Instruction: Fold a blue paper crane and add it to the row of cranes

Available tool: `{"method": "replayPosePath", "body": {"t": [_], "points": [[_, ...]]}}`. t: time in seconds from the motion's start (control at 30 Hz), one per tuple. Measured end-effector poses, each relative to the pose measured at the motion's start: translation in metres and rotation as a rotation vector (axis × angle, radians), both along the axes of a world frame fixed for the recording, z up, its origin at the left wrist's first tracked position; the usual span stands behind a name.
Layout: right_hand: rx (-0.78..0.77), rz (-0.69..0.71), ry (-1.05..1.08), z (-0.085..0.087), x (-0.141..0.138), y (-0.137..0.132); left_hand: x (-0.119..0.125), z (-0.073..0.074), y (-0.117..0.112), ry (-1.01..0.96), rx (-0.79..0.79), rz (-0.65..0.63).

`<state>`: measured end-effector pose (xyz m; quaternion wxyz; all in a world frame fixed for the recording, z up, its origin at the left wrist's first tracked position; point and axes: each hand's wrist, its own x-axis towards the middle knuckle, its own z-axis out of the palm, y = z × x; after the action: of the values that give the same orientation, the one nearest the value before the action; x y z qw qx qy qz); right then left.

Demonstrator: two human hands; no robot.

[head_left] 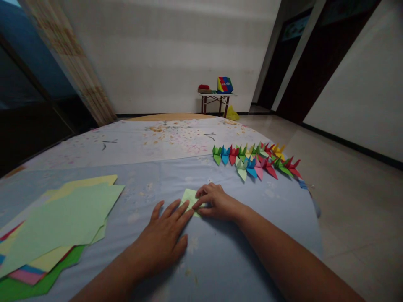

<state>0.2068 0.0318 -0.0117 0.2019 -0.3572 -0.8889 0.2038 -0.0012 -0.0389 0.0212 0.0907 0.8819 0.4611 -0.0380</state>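
Observation:
A small folded piece of light green paper lies on the blue flowered cloth in front of me. My left hand rests flat with its fingers spread, and its fingertips touch the paper's near left edge. With bent fingers, my right hand pinches the right side of the same paper, thumb and forefinger close together. These fingers cover part of the folds. Beyond my right hand stand several folded paper cranes in two rows, coloured green, blue, red, pink and yellow.
To the left lies a loose stack of coloured paper sheets, light green on top. The round table wears a blue cloth over a white flowered one. By the far wall a small table carries a colourful box.

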Motion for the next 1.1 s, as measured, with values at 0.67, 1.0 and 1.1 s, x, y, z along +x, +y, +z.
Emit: {"method": "replayPosePath", "body": {"t": [0.67,1.0,1.1], "points": [[-0.014,-0.009,-0.018,0.002,-0.001,0.001,0.001,-0.007,0.008,0.012,0.234,0.204],[-0.007,0.000,-0.014,0.005,-0.001,-0.001,0.002,-0.026,0.014,-0.014,0.210,0.105],[-0.005,-0.006,-0.014,0.005,-0.001,-0.002,0.003,-0.026,0.012,-0.003,0.231,0.099]]}}
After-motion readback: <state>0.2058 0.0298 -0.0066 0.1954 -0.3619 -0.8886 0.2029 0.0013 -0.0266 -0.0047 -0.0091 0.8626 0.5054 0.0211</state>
